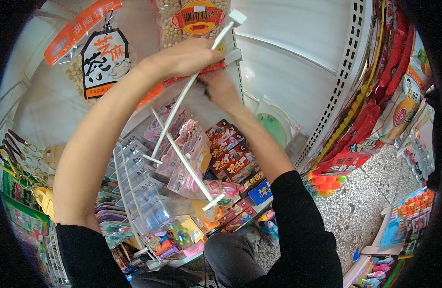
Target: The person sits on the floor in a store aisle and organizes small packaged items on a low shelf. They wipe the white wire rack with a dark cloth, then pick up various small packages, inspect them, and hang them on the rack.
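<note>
Before me, a clear plastic snack bag with a red and yellow label (198, 17), filled with small round pieces, hangs near the top centre. My left hand (192, 54) lies over the lower part of this bag, its fingers partly hidden behind a white metal display hook (176, 108). My right hand (215, 84) is just below it, blurred, near the bag's red lower edge; its grip is unclear. A second snack bag with a white and black tag-shaped label (105, 64) is at the upper left. Carded pink toys (190, 158) hang below on another white hook (188, 167).
Red boxes (230, 154) stack on the shelf below, beside clear plastic cases (145, 194). A slotted white upright (332, 93) and red snack packets (372, 144) line the right. Keychains (23, 158) hang at left. White hooks project between my forearms.
</note>
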A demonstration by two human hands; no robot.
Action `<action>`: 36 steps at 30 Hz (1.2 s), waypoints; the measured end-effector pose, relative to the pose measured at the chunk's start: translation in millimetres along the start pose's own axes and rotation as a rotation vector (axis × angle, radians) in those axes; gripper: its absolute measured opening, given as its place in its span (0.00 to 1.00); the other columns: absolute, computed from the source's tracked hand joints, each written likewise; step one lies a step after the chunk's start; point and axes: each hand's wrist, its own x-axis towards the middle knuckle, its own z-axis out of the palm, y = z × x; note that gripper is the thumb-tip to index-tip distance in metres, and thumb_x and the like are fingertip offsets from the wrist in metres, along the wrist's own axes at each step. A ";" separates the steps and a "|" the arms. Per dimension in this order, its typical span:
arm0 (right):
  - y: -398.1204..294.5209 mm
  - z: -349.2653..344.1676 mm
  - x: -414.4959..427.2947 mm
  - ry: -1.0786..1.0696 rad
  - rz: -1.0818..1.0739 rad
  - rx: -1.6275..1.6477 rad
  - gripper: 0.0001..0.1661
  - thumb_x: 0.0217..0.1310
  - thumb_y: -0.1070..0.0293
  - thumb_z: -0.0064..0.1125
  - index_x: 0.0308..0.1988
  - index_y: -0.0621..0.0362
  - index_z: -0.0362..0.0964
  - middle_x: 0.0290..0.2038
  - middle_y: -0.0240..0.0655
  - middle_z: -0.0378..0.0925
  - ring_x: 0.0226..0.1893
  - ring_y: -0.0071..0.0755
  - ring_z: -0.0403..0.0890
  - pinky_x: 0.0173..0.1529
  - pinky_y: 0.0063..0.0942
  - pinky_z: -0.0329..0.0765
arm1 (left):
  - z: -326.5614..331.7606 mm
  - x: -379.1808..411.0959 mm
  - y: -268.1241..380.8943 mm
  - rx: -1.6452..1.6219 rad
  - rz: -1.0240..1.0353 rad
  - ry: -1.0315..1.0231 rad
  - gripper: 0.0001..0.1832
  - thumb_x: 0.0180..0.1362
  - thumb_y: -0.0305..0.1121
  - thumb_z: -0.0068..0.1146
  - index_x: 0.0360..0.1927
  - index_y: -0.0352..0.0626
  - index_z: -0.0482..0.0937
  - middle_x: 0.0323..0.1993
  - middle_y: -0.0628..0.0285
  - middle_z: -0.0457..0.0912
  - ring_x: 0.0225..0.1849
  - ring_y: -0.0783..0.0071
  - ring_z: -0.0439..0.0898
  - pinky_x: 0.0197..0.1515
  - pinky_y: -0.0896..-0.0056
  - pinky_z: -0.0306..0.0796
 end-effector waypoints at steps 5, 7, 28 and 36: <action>60.8 -21.7 4.2 0.309 0.218 -0.011 0.25 0.49 0.81 0.46 0.51 0.62 0.64 0.53 0.45 0.66 0.57 0.48 0.64 0.59 0.37 0.62 | 0.2 3.8 29.9 0.249 -0.067 -0.269 0.24 0.56 0.45 0.37 0.40 0.30 0.71 0.38 0.38 0.75 0.42 0.45 0.73 0.46 0.54 0.65; 31.3 5.7 0.1 0.400 0.355 0.487 0.25 0.51 0.77 0.45 0.53 0.59 0.63 0.55 0.43 0.64 0.57 0.48 0.63 0.58 0.38 0.63 | 9.8 9.1 9.7 0.245 0.000 -0.211 0.24 0.56 0.44 0.37 0.39 0.29 0.72 0.37 0.38 0.75 0.42 0.44 0.73 0.46 0.54 0.65; -8.6 58.1 16.9 0.762 0.920 0.775 0.28 0.59 0.74 0.45 0.58 0.71 0.53 0.59 0.55 0.56 0.61 0.50 0.57 0.63 0.33 0.53 | 20.8 -5.6 -5.7 0.449 0.279 -0.150 0.18 0.56 0.38 0.37 0.35 0.34 0.73 0.40 0.42 0.72 0.47 0.48 0.68 0.52 0.56 0.60; -3.3 72.2 -17.2 0.466 0.530 0.441 0.27 0.58 0.78 0.41 0.58 0.66 0.54 0.58 0.50 0.58 0.58 0.47 0.60 0.62 0.32 0.55 | 29.7 -7.4 -14.4 0.459 0.416 0.078 0.09 0.49 0.32 0.45 0.27 0.38 0.74 0.31 0.50 0.75 0.43 0.53 0.73 0.43 0.55 0.66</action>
